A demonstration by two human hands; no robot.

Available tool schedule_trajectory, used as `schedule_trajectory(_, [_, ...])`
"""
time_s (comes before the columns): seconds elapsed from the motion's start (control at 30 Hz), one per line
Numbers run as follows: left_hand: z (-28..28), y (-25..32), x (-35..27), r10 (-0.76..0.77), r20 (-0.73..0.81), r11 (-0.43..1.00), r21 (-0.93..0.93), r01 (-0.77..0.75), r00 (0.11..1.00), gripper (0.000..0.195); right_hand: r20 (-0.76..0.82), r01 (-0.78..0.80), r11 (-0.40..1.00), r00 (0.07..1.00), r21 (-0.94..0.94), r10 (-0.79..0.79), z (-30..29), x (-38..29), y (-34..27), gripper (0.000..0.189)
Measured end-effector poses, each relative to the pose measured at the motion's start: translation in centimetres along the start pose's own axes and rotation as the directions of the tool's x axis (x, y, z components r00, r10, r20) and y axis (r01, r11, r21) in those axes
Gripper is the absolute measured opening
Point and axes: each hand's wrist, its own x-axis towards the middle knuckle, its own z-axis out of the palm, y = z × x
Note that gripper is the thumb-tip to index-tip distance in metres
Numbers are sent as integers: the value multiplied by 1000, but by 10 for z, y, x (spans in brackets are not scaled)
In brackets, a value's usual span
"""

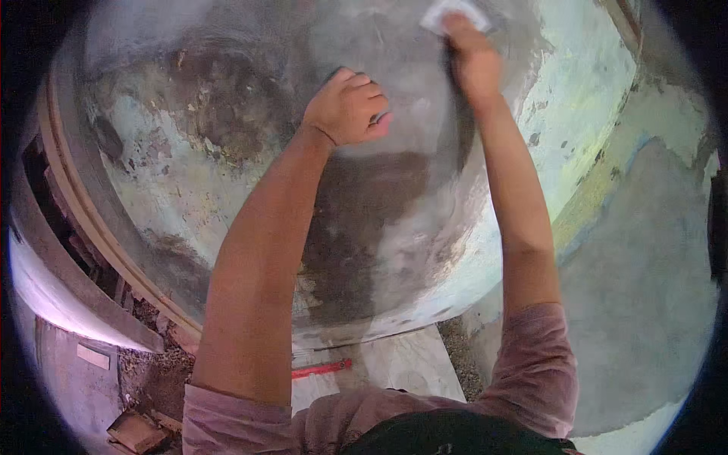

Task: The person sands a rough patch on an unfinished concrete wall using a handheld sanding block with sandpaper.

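Note:
Before me is a plaster wall (375,227) with patches of smooth grey, darker brown-grey and flaking pale green paint. My right hand (478,65) grips a white, sheet-like pad (438,17) and presses it to the grey plaster high on the wall. The hand and pad are slightly blurred, and the pad's exact kind is unclear. Against or close to the wall, lower and further left, my left hand (350,108) is curled into a fist with the thumb at its right side. No object shows in that fist, though its inside is hidden.
A long wooden frame edge (108,250) borders the wall on the left. Below, a red strip-like tool (321,368) lies on a pale board (409,364). A brown block (139,432) rests on the rough ground at lower left. Another grey plastered surface (642,284) stretches along the right.

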Motion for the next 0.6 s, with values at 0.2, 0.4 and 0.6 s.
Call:
schedule_trajectory(0.2, [5, 4, -3, -50, 81, 999, 17, 49, 995, 19, 81, -53, 996, 996, 68, 48, 4, -19, -34, 48])
schedule_trajectory(0.4, [1, 3, -2, -30, 18, 999, 21, 29, 999, 20, 152, 2, 985, 988, 175, -29, -9, -18, -13, 52])
schedule_trajectory(0.6, [2, 1, 0, -49, 53, 998, 46, 47, 997, 20, -29, -156, 983, 988, -93, 154, -5, -34, 21, 51])
